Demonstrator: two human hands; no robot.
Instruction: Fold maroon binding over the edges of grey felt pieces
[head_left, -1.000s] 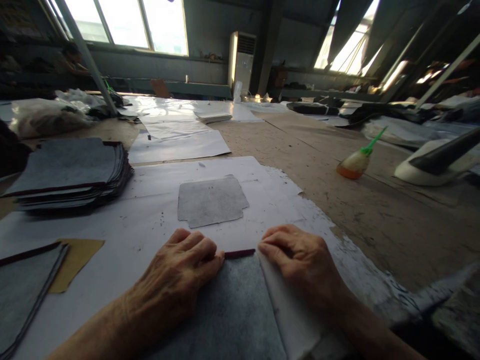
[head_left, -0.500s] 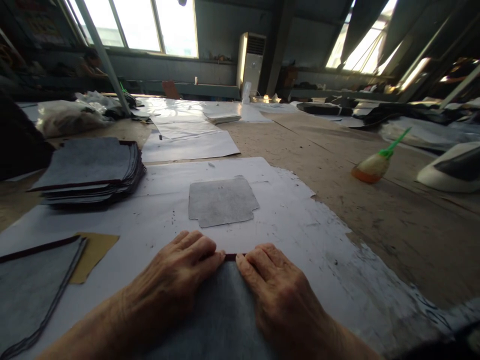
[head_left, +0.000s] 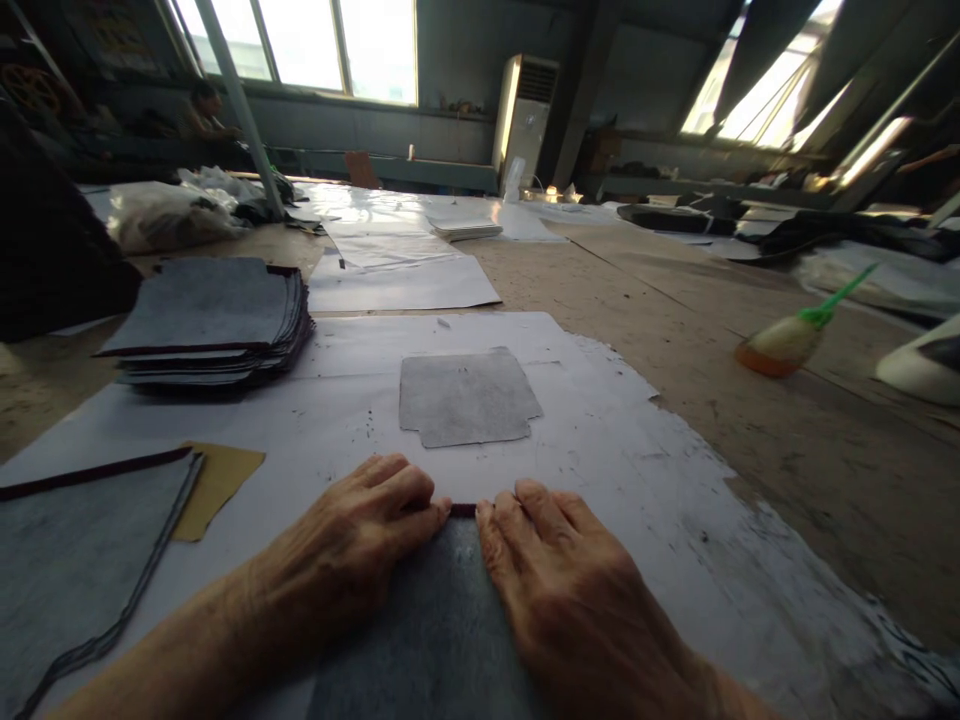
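A grey fabric piece (head_left: 442, 620) with a dark red strip along its far edge lies in front of me on white paper. My left hand (head_left: 375, 530) is closed on the left part of that edge, fingers curled and thumb beside the strip. On the right part, my right hand (head_left: 562, 570) presses with its fingers bent and together. A short length of the strip shows between the thumbs. Beyond the hands a flat grey cut piece (head_left: 469, 398) lies on the paper. The undersides of both hands are hidden.
A stack of grey pieces (head_left: 210, 320) stands at the left, with more grey pieces (head_left: 75, 560) and a tan scrap (head_left: 217, 485) nearer. A green-tipped glue bottle (head_left: 780, 345) lies at the right. A person (head_left: 206, 115) sits far back left.
The view has shifted, so the table things appear further right. My right hand's fingers have spread slightly and moved along the edge; my left hand holds nearly the same place.
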